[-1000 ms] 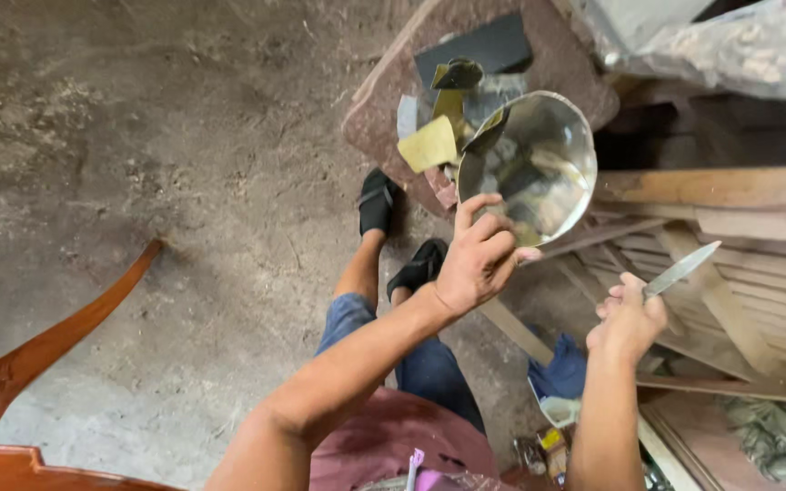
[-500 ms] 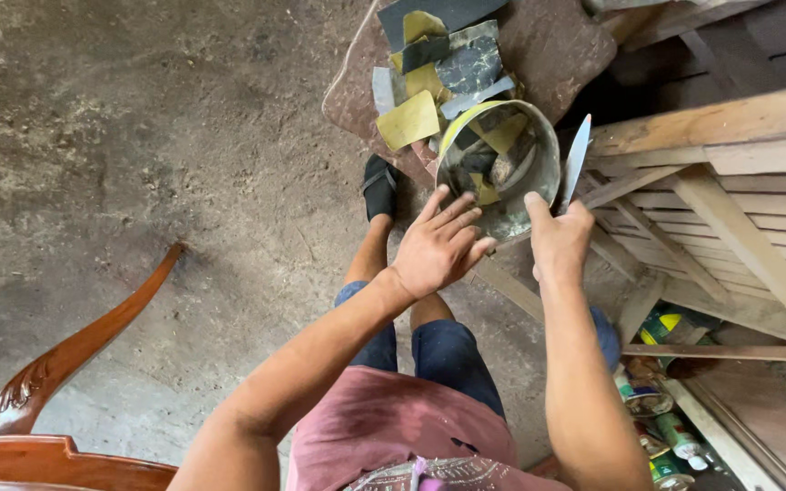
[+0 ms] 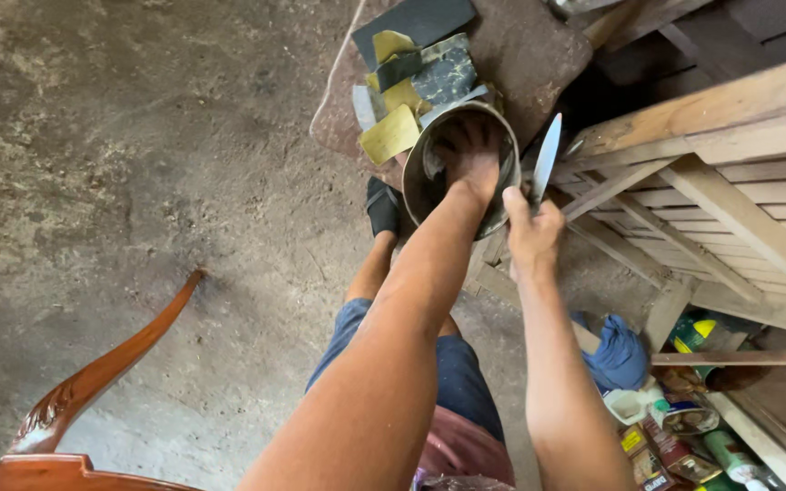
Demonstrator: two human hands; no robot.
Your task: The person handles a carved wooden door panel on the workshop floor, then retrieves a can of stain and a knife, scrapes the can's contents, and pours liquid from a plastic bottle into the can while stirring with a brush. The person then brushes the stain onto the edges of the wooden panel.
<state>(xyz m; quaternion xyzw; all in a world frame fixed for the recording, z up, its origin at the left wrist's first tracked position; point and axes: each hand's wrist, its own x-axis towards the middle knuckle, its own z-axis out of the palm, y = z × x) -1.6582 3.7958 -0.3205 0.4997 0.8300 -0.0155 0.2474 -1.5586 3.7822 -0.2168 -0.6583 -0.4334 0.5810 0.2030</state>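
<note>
Reaching into the round, dull metal tin (image 3: 459, 168), the left hand (image 3: 468, 156) has its fingers spread against the inside; whether it grips anything there cannot be told. That tin sits tilted above the dirt floor (image 3: 138, 182), just in front of a reddish flat stone (image 3: 539, 50) strewn with yellow and dark grey sheet scraps (image 3: 411, 86). Beside the tin's right rim, the right hand (image 3: 531, 232) is closed around a knife with a pale, pointed blade (image 3: 546, 159), blade upward. Low at the right, partly cut off, lie cans and packets with yellow, green and red labels (image 3: 684, 418), near a blue cloth (image 3: 619, 355). Slatted wooden framing (image 3: 739, 182) fills the right side.
</note>
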